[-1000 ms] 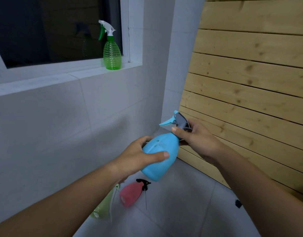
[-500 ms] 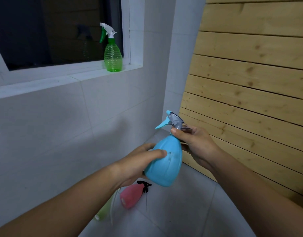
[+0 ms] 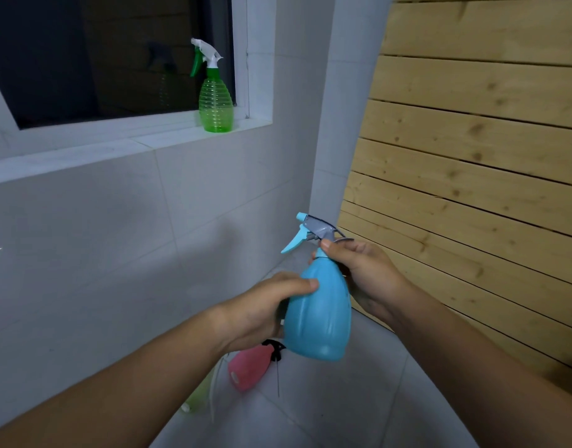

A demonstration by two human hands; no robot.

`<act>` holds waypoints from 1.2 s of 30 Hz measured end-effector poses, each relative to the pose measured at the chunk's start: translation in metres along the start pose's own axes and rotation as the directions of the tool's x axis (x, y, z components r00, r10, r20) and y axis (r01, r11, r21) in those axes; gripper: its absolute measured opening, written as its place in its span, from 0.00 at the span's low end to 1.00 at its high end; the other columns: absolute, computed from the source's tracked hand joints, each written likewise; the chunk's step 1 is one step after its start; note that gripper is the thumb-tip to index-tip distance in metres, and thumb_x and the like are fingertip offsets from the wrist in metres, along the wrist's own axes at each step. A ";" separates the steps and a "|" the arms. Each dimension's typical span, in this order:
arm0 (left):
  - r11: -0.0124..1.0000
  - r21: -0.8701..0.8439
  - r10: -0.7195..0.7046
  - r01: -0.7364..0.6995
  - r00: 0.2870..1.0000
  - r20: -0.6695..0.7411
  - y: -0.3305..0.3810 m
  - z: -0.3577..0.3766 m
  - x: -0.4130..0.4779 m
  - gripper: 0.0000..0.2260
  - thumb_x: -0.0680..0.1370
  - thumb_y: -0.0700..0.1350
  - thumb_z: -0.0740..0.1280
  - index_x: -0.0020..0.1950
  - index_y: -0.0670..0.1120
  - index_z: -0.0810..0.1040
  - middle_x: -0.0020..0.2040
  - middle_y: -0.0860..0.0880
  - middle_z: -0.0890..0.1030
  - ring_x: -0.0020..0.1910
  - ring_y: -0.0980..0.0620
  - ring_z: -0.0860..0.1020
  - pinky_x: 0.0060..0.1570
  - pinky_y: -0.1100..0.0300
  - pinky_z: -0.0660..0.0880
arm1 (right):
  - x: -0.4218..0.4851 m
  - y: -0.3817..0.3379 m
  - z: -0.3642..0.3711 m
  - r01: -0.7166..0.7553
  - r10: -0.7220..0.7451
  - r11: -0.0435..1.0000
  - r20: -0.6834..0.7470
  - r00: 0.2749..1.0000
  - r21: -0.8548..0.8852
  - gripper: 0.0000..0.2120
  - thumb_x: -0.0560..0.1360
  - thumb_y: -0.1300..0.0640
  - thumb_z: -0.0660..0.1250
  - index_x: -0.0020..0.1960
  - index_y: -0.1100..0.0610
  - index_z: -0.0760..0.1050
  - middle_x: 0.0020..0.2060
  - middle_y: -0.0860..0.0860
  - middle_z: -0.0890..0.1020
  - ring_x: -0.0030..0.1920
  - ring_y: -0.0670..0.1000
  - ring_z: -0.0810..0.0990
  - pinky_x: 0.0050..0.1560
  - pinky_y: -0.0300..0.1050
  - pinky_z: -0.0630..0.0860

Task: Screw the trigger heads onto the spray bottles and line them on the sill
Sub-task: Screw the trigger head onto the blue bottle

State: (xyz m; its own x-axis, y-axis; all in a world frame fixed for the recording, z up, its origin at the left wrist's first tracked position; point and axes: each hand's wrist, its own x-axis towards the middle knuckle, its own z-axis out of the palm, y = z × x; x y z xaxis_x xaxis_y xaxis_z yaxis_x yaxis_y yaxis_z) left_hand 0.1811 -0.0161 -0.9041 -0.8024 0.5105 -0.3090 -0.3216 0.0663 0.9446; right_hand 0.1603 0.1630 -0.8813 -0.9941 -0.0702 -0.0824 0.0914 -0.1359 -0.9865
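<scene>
The blue spray bottle [image 3: 318, 313] is held upright in the air, in front of the corner where the white tiled wall [image 3: 116, 240] meets the slatted wooden panel [image 3: 472, 156]. Its grey and blue trigger head [image 3: 312, 232] sits on the neck, nozzle pointing left toward the tiled wall. The left hand [image 3: 262, 310] wraps the bottle's body from the left side, thumb pressed across the front, fingers curled behind and hidden. The right hand [image 3: 364, 270] closes on the neck just under the trigger head, thumb tip on the collar, the other fingers folded around the back.

Below the blue bottle, on the tiled floor [image 3: 343, 409], a pink bottle [image 3: 249, 367] with a black head lies on its side; left of it a pale green bottle [image 3: 199, 394] shows only partly behind the left forearm. Up and left of the blue bottle, a green spray bottle [image 3: 215, 103] with a white and green trigger head stands upright on the window sill [image 3: 116, 147], near its right end.
</scene>
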 end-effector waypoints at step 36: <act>0.942 -0.054 0.299 -0.332 0.900 -0.318 0.022 -0.033 0.009 0.31 0.69 0.61 0.73 0.68 0.48 0.76 0.62 0.43 0.84 0.62 0.43 0.82 0.65 0.40 0.76 | 0.007 -0.017 0.021 0.177 -0.173 0.969 0.040 0.984 -0.172 0.28 0.67 0.41 0.71 0.64 0.52 0.77 0.56 0.49 0.85 0.57 0.48 0.83 0.63 0.50 0.77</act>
State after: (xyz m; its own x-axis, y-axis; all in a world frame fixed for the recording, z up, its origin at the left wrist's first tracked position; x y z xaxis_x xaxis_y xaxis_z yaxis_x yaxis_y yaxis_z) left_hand 0.1499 -0.0380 -0.8900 -0.9780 0.2063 -0.0314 -0.0639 -0.1530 0.9862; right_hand 0.1535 0.1438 -0.8620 -0.9919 -0.0847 0.0949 -0.0974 0.0257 -0.9949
